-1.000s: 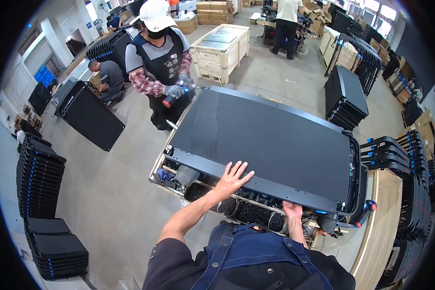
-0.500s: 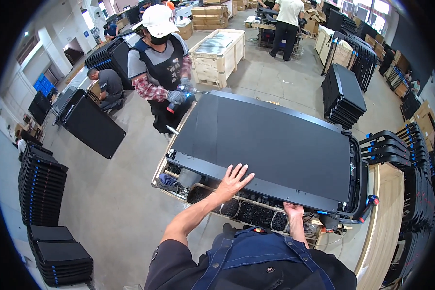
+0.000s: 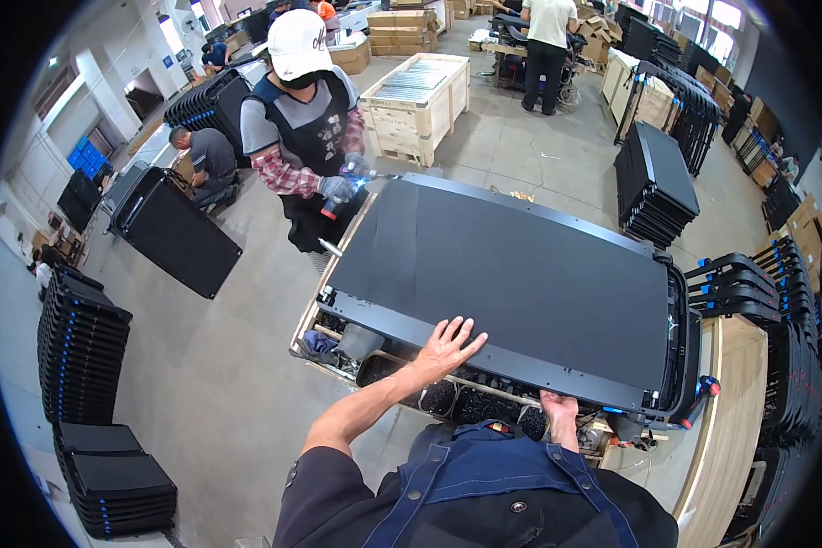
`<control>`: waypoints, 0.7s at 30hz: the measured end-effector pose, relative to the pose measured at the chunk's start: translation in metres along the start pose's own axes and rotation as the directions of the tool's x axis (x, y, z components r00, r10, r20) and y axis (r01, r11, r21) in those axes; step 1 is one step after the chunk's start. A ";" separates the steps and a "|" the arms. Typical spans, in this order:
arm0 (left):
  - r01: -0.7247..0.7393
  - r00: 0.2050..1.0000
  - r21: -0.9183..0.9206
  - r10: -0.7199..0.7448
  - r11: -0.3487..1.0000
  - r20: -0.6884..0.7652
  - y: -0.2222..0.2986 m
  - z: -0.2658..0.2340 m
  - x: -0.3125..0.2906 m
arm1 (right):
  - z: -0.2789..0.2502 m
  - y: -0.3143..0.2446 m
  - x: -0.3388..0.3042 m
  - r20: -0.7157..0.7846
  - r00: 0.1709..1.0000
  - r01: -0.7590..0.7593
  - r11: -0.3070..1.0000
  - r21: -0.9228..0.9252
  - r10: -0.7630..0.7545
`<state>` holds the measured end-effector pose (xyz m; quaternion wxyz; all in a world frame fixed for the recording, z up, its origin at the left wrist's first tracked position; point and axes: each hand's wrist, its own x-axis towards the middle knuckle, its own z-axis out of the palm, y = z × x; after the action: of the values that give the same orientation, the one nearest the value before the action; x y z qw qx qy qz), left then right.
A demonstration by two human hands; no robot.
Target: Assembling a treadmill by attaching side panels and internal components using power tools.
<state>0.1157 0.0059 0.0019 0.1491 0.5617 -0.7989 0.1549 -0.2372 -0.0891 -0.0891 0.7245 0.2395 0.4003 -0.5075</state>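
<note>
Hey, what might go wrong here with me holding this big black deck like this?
Your right hand reaches under the near edge of the black deck, so its hidden fingers might get pinched if the deck drops.

The co-worker's power driver is at the far left corner; if it slips, it could scratch the frame.

Your left hand lies flat on the near rail, so it might slide.

The dark short-sleeved top (image 3: pixel 333 493) bears a navy, pale-stitched panel (image 3: pixel 484 470) and straps (image 3: pixel 397 525) with round metal snaps (image 3: pixel 414 495). The left hand (image 3: pixel 446 350) and right hand (image 3: pixel 560 408) are bare.
</note>
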 end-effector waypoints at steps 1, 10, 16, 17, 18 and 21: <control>-0.001 1.000 0.008 0.001 1.000 -0.001 0.000 0.002 -0.002 | 0.002 0.001 -0.003 0.000 1.000 -0.005 1.000 -0.005 0.005; 0.051 0.998 -0.153 -0.058 0.987 -0.039 -0.001 -0.003 0.000 | -0.016 -0.014 0.026 -0.008 1.000 -0.008 1.000 -0.003 0.008; 0.045 0.998 -0.122 -0.051 0.991 -0.043 -0.007 -0.001 -0.002 | -0.019 -0.023 0.033 -0.035 0.999 0.030 0.999 -0.011 -0.030; 0.058 0.997 -0.123 -0.063 0.991 -0.038 -0.005 0.002 -0.004 | -0.018 -0.021 0.032 -0.041 0.999 0.025 0.999 -0.022 -0.026; 0.064 0.996 -0.125 -0.071 0.990 -0.050 -0.005 0.003 -0.006 | -0.017 -0.019 0.031 -0.048 0.998 0.047 0.998 -0.051 -0.049; 0.067 0.995 -0.135 -0.075 0.989 -0.062 -0.003 0.005 -0.006 | -0.018 -0.020 0.030 -0.047 0.996 0.075 0.994 -0.074 -0.078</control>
<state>0.1206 0.0080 -0.0049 0.2182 0.5732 -0.7815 0.1148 -0.2572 -0.0992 -0.1230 0.7026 0.2102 0.4450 -0.5140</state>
